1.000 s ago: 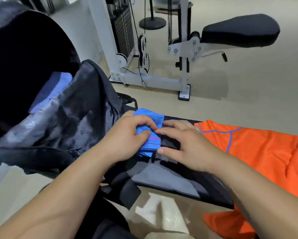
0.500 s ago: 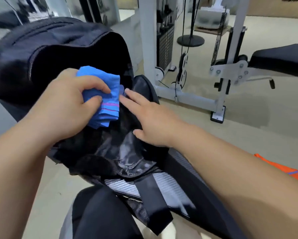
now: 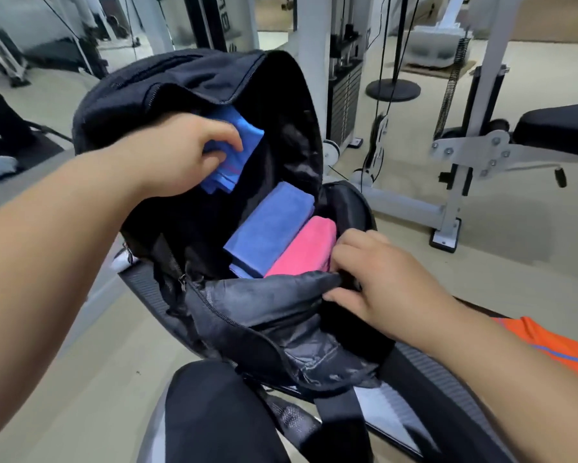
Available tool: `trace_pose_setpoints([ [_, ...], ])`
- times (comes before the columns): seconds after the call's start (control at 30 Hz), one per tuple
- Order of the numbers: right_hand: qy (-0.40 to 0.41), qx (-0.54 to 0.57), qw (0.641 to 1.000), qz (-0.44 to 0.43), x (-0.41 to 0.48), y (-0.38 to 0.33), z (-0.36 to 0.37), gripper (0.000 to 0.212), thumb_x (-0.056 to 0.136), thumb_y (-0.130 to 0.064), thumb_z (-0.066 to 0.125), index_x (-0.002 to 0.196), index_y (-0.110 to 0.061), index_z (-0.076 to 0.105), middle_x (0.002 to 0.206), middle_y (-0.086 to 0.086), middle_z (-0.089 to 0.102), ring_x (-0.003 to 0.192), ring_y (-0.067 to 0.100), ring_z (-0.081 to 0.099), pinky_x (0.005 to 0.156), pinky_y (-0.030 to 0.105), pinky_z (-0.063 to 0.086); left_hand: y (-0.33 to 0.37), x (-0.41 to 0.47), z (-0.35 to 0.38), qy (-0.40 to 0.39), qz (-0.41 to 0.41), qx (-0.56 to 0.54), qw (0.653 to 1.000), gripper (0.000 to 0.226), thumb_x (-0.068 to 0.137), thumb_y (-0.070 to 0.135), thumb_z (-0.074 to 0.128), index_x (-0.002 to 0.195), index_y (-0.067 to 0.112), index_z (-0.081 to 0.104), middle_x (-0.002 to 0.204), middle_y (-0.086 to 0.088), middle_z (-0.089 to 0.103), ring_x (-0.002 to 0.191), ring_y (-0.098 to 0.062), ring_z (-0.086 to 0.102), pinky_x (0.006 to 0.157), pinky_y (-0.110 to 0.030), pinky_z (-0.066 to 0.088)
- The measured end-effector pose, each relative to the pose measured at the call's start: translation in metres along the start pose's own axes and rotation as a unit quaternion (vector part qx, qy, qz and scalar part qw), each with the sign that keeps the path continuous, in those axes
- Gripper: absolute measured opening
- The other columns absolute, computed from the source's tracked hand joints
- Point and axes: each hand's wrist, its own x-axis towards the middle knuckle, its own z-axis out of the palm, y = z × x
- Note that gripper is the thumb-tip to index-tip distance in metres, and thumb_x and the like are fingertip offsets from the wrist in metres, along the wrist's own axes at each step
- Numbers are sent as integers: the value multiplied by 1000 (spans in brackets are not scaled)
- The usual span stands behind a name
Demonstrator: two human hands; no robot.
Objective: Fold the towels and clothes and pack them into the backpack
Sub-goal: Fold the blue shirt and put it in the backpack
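A black backpack (image 3: 187, 88) stands open on a bench in front of me. Inside it lie a folded blue towel (image 3: 270, 228) and a folded pink towel (image 3: 307, 252) side by side. My left hand (image 3: 180, 158) grips a folded bright blue cloth with pink stripes (image 3: 237, 152) inside the bag's mouth, above the two towels. My right hand (image 3: 377, 282) pinches the near flap of the backpack (image 3: 267, 295) and holds it open. An orange shirt (image 3: 555, 342) lies on the bench at the right edge.
A black padded bench (image 3: 424, 392) carries the backpack. Behind stand a white cable weight machine (image 3: 344, 95) and a seat pad (image 3: 561, 128) on a white frame. My dark-clad knee (image 3: 214, 416) is at the bottom. The floor is beige.
My left hand carried the striped blue cloth from the bench into the backpack's opening. My right hand moved to the bag's near flap and pulled it open, showing the blue and pink towels.
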Motion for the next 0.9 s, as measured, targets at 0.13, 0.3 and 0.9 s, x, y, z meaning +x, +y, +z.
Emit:
trace_pose_setpoints([
  [0.13, 8, 14, 999, 44, -23, 2, -6, 31, 82, -41, 75, 94, -18, 59, 103, -4, 52, 93, 23, 48, 78, 43, 49, 40, 2, 18, -64, 13, -128, 990, 25, 91, 22, 62, 107, 40, 66, 116, 7, 64, 108, -14, 58, 101, -27, 42],
  [0.3, -1, 4, 999, 44, -36, -1, -4, 31, 83, -37, 75, 100, -19, 57, 109, -3, 51, 95, 23, 46, 80, 40, 47, 112, -1, 72, -91, 26, -384, 919, 23, 94, 17, 67, 109, 33, 70, 114, 13, 67, 98, 5, 58, 90, -11, 41],
  [0.9, -17, 7, 997, 77, -53, 4, -6, 28, 89, -38, 68, 106, -20, 55, 114, -5, 47, 99, 23, 44, 86, 39, 45, 118, 16, 129, -33, 245, 125, 961, 33, 91, 48, 54, 119, 30, 61, 131, 5, 53, 118, -23, 51, 97, -41, 33],
])
